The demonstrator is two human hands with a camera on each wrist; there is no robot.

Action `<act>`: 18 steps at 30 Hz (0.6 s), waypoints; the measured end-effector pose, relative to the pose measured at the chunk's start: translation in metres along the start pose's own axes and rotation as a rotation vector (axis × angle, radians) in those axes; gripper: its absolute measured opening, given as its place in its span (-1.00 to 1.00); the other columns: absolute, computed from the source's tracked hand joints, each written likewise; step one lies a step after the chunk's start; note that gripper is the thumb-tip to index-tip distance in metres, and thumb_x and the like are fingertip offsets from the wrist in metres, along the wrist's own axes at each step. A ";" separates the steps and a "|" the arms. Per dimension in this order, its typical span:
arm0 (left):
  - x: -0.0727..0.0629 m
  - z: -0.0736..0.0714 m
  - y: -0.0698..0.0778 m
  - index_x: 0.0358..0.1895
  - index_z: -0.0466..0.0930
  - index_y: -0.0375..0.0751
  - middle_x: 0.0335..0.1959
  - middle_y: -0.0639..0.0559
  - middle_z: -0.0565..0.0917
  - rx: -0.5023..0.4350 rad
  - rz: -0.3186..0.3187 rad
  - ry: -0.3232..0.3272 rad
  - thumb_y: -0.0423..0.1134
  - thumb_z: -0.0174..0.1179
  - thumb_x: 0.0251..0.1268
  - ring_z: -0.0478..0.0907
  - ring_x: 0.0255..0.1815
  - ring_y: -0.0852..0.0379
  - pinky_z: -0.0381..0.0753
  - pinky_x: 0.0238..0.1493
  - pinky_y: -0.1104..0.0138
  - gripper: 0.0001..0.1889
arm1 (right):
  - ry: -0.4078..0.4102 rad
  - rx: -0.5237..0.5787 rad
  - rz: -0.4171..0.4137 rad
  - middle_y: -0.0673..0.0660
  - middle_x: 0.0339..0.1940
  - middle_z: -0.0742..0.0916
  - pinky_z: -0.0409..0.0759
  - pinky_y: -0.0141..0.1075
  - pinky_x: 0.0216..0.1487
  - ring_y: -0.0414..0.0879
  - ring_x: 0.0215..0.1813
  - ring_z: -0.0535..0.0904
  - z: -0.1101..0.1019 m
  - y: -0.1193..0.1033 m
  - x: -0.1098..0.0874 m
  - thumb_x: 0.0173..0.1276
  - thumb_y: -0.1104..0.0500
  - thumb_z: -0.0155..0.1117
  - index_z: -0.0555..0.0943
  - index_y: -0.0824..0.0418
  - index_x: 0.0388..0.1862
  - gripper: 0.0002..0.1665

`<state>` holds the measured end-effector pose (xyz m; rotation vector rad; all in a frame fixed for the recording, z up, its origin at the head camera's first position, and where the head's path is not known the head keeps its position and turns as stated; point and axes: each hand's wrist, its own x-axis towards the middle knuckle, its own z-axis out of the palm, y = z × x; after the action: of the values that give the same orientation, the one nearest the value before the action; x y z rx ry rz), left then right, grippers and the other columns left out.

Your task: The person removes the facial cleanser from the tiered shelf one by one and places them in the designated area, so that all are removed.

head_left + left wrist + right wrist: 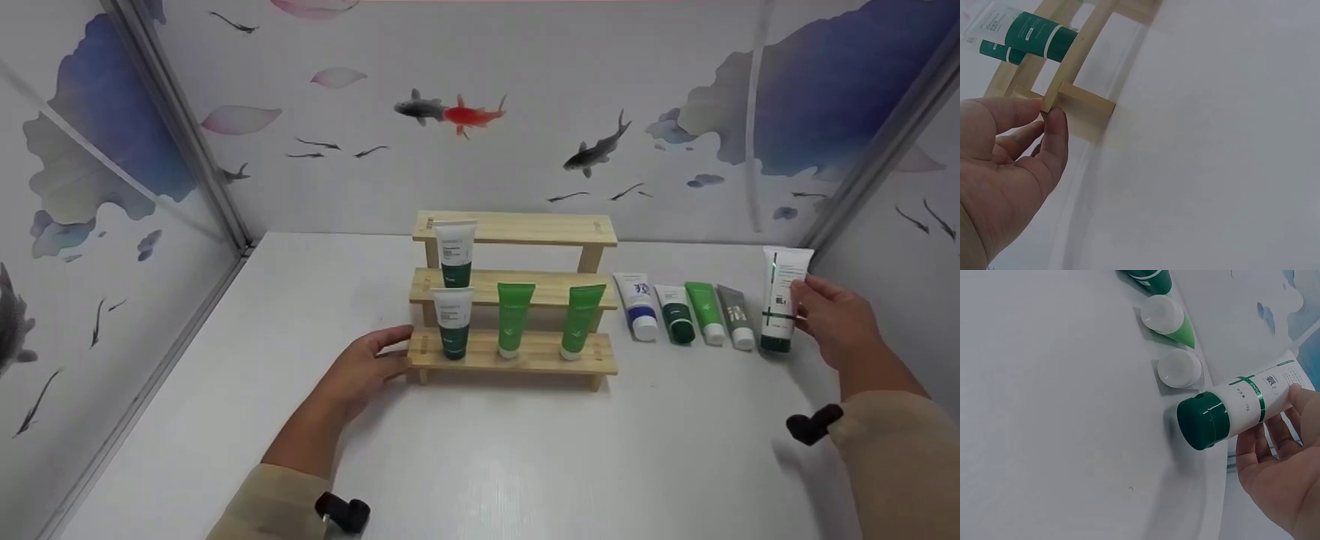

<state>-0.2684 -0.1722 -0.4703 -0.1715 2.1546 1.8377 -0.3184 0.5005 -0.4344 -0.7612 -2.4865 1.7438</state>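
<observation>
white tube in right hand

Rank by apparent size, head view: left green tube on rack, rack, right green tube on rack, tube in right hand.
1. Rack
2. Held tube
3. Left green tube and right green tube: look alike, not ranked
</observation>
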 end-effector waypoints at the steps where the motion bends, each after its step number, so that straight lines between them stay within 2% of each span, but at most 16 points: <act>1: 0.000 0.000 0.000 0.54 0.49 -0.01 0.58 -0.06 0.48 0.001 0.004 -0.002 -0.40 0.21 0.52 0.63 0.44 -0.01 0.57 0.53 0.05 -0.43 | -0.005 -0.008 0.006 -0.10 0.37 0.54 0.56 -0.25 0.53 -0.10 0.47 0.41 -0.001 0.000 0.003 0.57 -0.39 0.09 0.09 -0.04 0.79 -0.02; 4: 0.000 0.000 0.000 0.53 0.50 -0.01 0.57 -0.04 0.49 0.000 0.006 0.000 -0.40 0.21 0.52 0.64 0.43 -0.01 0.57 0.53 0.05 -0.43 | -0.010 -0.019 0.039 -0.04 0.53 0.45 0.57 -0.25 0.53 -0.08 0.50 0.39 -0.003 0.001 0.010 0.56 -0.42 0.07 0.06 -0.08 0.79 0.00; 6: -0.001 0.000 0.001 0.54 0.49 -0.01 0.58 -0.04 0.49 0.002 0.012 -0.006 -0.39 0.19 0.53 0.63 0.44 -0.01 0.57 0.53 0.06 -0.43 | -0.005 0.017 0.072 -0.08 0.42 0.51 0.66 -0.35 0.35 -0.16 0.38 0.44 -0.005 0.001 0.015 0.55 -0.40 0.13 0.09 -0.10 0.78 -0.01; 9: -0.002 -0.001 0.001 0.55 0.49 0.00 0.59 -0.04 0.48 0.012 0.009 -0.003 -0.38 0.19 0.53 0.63 0.44 0.00 0.58 0.53 0.07 -0.43 | 0.011 0.075 0.110 -0.28 0.11 0.53 0.68 -0.51 0.01 -0.29 0.17 0.46 -0.006 0.002 0.021 0.51 -0.36 0.25 0.16 -0.13 0.76 -0.02; 11: -0.003 -0.001 0.002 0.54 0.49 0.01 0.59 -0.04 0.47 0.019 0.008 0.001 -0.38 0.19 0.52 0.63 0.44 0.00 0.58 0.52 0.08 -0.43 | 0.023 0.109 0.134 -0.33 -0.02 0.50 0.67 -0.52 -0.10 -0.31 0.09 0.46 -0.006 0.003 0.024 0.48 -0.34 0.31 0.22 -0.15 0.74 -0.04; 12: -0.003 -0.001 0.002 0.55 0.49 0.01 0.60 -0.04 0.46 0.023 0.009 0.002 -0.37 0.20 0.53 0.63 0.44 0.00 0.59 0.51 0.08 -0.43 | 0.028 0.103 0.142 -0.31 -0.03 0.50 0.67 -0.52 -0.11 -0.31 0.08 0.45 -0.006 0.004 0.025 0.49 -0.34 0.31 0.25 -0.16 0.73 -0.07; 15: -0.003 0.000 0.003 0.54 0.50 0.01 0.61 -0.05 0.45 0.014 0.006 0.001 -0.39 0.21 0.53 0.62 0.45 -0.02 0.59 0.51 0.08 -0.43 | 0.058 0.092 0.178 -0.26 -0.04 0.52 0.66 -0.51 -0.12 -0.29 0.05 0.47 -0.003 0.008 0.029 0.53 -0.29 0.29 0.50 -0.32 0.50 -0.40; 17: -0.003 0.001 0.003 0.55 0.49 0.00 0.61 -0.06 0.44 0.008 0.012 -0.006 -0.40 0.21 0.53 0.61 0.46 -0.03 0.59 0.52 0.07 -0.43 | 0.081 0.108 0.208 -0.23 -0.06 0.56 0.67 -0.49 -0.13 -0.29 0.02 0.51 -0.001 0.011 0.032 0.58 -0.21 0.26 0.59 -0.34 0.25 -0.68; 18: -0.002 0.001 0.002 0.55 0.48 -0.01 0.62 -0.07 0.44 0.004 0.016 -0.009 -0.40 0.20 0.53 0.61 0.46 -0.04 0.58 0.52 0.06 -0.42 | 0.093 0.114 0.218 -0.23 -0.09 0.57 0.68 -0.49 -0.13 -0.30 0.00 0.53 0.001 0.012 0.034 0.60 -0.16 0.25 0.60 -0.31 0.21 -0.73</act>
<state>-0.2666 -0.1714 -0.4676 -0.1446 2.1600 1.8392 -0.3439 0.5158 -0.4539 -1.1123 -2.2974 1.8483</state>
